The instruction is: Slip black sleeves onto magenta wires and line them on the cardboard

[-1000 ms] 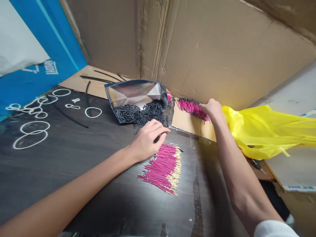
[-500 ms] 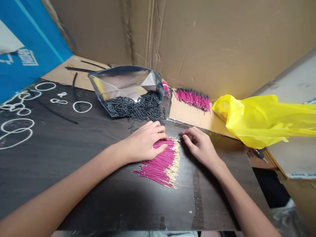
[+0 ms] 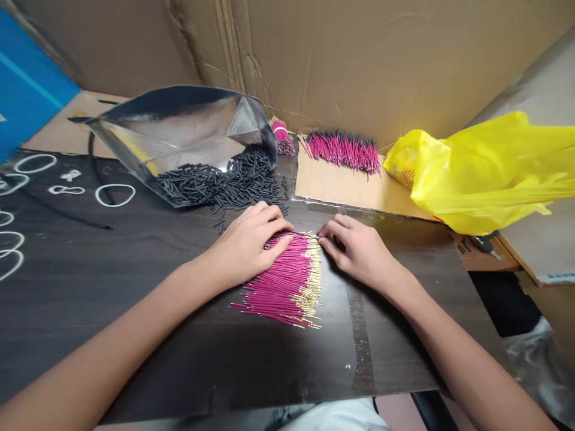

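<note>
A flat pile of short magenta wires with gold tips (image 3: 287, 284) lies on the dark table (image 3: 135, 311). My left hand (image 3: 247, 242) rests on the pile's top left, fingers curled down onto the wires. At the gold-tipped top right corner my right hand (image 3: 354, 248) has its fingertips pinched together; what they grip, if anything, I cannot make out. Behind, an open silver bag (image 3: 179, 137) spills short black tube pieces (image 3: 224, 182). A second row of magenta wires with dark ends (image 3: 344, 149) lies on a cardboard sheet (image 3: 350, 188).
A yellow plastic bag (image 3: 485, 173) lies at the right. White rubber bands (image 3: 114, 194) and a black cable (image 3: 54, 206) are scattered at the left. A small banded bundle of wires (image 3: 282, 134) stands by the cardboard wall (image 3: 359, 60). The table's front edge is close.
My right hand has come back from the far row of wires to the near pile's tip end. The view has tilted down and shifted. My left hand stays on the pile.
</note>
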The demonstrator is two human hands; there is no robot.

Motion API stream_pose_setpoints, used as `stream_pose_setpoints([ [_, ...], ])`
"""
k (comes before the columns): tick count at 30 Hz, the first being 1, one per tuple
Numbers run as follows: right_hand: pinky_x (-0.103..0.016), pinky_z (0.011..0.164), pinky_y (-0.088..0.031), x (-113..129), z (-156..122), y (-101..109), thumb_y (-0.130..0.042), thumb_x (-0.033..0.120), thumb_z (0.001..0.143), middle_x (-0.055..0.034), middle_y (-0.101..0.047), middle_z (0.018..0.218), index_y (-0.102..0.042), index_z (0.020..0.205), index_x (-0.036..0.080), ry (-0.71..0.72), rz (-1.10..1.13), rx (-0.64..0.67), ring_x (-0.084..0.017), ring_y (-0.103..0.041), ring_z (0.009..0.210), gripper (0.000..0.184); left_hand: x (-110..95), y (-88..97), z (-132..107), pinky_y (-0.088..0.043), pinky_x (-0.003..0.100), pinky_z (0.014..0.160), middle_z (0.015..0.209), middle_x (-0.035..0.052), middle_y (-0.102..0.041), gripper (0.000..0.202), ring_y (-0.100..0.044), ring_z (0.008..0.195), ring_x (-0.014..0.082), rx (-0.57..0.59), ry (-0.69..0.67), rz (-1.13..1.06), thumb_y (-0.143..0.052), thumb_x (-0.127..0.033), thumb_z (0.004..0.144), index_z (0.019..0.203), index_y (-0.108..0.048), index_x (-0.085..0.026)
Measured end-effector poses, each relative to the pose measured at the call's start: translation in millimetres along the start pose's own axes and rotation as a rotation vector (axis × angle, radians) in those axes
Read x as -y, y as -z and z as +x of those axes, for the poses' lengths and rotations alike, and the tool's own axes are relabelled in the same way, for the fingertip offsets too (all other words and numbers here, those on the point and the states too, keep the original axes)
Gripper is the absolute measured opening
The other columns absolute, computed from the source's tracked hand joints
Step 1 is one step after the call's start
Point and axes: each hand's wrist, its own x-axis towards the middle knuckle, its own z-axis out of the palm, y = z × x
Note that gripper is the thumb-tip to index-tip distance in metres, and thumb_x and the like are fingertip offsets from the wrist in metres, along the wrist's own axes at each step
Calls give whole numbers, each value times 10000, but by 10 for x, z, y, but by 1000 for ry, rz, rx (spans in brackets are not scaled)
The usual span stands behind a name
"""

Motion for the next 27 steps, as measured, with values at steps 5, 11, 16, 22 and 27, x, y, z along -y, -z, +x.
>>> stream_pose_setpoints([
  [5, -326, 724, -445, 10, 10, -25, -469, 273, 1050, -62, -649, 997, -579, 998, 209, -2, -41, 14, -219, -613, 956, 137, -25, 23, 19, -453, 406, 894, 967, 81, -625, 267, -528, 961, 244, 2, 0, -42, -489, -287, 1013, 912, -701, -161],
  [11, -334, 774, -465, 16, -1, -25, -453, 280, 1050, -66, -643, 1003, -546, 996, 208, -26, 64, -20, -212, -608, 929, 130, -10, 19, 35, -427, 416, 869, 938, 81, -614, 292, -514, 933, 250, 95, 21, -27, -419, -301, 1034, 883, -629, -165],
  [16, -339, 812, -480, 46, -17, -40, -451, 270, 1049, -60, -657, 974, -543, 1014, 216, -4, 236, -87, -205, -609, 907, 112, -16, 10, 32, -402, 413, 818, 902, 84, -624, 293, -519, 886, 252, 108, 12, 30, -376, -292, 1043, 864, -574, -174],
  [22, -313, 761, -482, 117, -24, -68, -499, 272, 1031, -38, -667, 934, -576, 1013, 220, -29, 347, -138, -181, -616, 844, 95, -41, 10, 19, -394, 410, 818, 898, 80, -632, 273, -516, 882, 250, 64, 66, 26, -362, -263, 1049, 880, -559, -181],
  [27, -273, 675, -481, 119, -23, -120, -556, 283, 1009, -2, -658, 878, -608, 994, 214, -67, 542, -210, -134, -599, 739, 88, -62, 45, 14, -411, 403, 849, 926, 76, -623, 267, -526, 901, 242, 3, 107, -43, -368, -276, 1058, 908, -567, -177],
])
